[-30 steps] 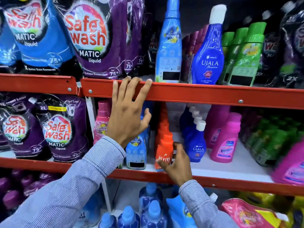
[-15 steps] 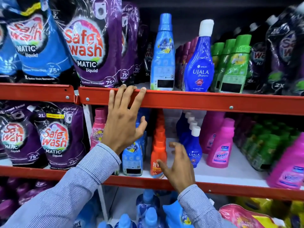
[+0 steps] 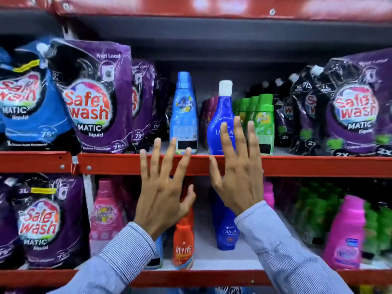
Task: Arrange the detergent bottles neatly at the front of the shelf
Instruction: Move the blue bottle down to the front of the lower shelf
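Both hands are spreading wide, holding nothing. The left hand (image 3: 162, 200) is fronting the glossy light-blue bottle (image 3: 184, 115). The right hand (image 3: 237, 177) is overlapping the curvy Ujala bottle (image 3: 220, 122).

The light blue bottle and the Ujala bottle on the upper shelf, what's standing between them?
Head view: at the front, nothing; behind the gap between the light blue bottle and Ujala bottle stand maroon bottles.
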Demonstrator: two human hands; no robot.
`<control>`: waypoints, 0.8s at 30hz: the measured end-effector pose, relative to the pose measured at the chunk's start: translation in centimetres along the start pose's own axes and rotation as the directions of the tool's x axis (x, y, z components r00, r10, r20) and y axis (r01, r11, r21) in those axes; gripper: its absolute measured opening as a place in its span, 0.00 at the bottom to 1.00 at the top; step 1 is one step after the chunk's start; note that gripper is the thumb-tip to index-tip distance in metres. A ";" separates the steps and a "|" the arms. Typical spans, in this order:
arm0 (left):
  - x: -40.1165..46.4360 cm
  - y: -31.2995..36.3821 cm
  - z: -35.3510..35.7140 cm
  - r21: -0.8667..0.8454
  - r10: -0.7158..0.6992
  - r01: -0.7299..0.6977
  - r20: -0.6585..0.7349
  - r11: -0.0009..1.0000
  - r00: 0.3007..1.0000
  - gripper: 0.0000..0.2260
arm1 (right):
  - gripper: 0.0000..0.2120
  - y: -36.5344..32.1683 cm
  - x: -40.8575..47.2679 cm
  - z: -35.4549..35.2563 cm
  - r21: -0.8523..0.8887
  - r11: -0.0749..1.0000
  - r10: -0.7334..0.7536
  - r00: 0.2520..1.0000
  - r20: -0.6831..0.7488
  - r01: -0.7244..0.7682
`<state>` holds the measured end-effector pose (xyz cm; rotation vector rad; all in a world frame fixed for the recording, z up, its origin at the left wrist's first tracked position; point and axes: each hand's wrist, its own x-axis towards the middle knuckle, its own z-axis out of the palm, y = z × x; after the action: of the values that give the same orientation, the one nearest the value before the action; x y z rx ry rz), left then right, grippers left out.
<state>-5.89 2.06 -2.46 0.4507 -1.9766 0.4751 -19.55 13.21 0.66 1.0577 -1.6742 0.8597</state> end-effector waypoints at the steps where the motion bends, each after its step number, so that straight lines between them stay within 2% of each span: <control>1: 0.1 0.4 0.2 -0.002 0.005 -0.005 0.010 1.000 1.000 0.39 | 0.34 0.1 0.9 0.1 0.018 1.000 0.019 1.000 0.003 -0.019; 4: 0.5 1.2 0.9 -0.004 -0.003 0.003 0.067 1.000 0.998 0.40 | 0.36 0.0 2.9 0.9 0.053 0.996 0.076 0.996 0.038 -0.078; 8: 0.6 1.5 1.7 -0.010 -0.014 0.015 0.119 1.000 0.993 0.40 | 0.44 -0.2 4.5 1.3 0.106 0.976 0.174 0.973 0.149 -0.191; 12: 0.4 1.0 2.2 -0.019 0.001 0.001 0.101 1.000 0.995 0.41 | 0.48 -0.2 4.9 1.5 0.120 0.969 0.197 0.970 0.145 -0.215; 16: 0.5 1.1 2.3 -0.039 -0.012 0.015 0.090 0.999 0.996 0.41 | 0.48 0.4 5.4 1.2 0.201 0.952 0.209 0.971 0.120 -0.229; 20: 0.6 1.4 2.5 -0.042 -0.028 0.033 0.102 0.999 0.994 0.40 | 0.47 0.7 5.4 0.6 0.289 0.932 0.214 0.976 0.041 -0.217; 24: 0.5 1.3 2.6 -0.046 -0.034 0.038 0.080 0.998 0.996 0.40 | 0.45 0.5 5.1 -1.4 0.330 0.932 0.210 0.965 -0.154 -0.150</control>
<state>-8.71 1.82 -3.29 0.4810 -2.0484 0.3918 -20.51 13.34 5.88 1.0058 -1.5223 1.3424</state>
